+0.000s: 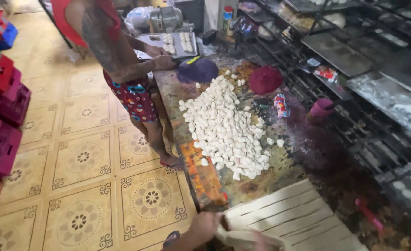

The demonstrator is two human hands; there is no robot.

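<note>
Dough strips (289,214): pale sheet cut lengthwise, lay at the table's (187,139) near end, under my hands. One loose strip (242,238) was gripped by my left hand (204,227), fingers curled round its end. My right hand (261,241) was blurred beside it; I could not tell its grip. Dough pieces (226,125): white heap at mid-table. Beyond it, a purple lump (198,70) and a crimson lump (265,79). Tray (170,44): at the far end, holding rows of pieces, touched by another person's hand (163,61). Racks (354,69): dark, along the right. Crates (1,93): stacked at left on the tiled floor (82,158).
</note>
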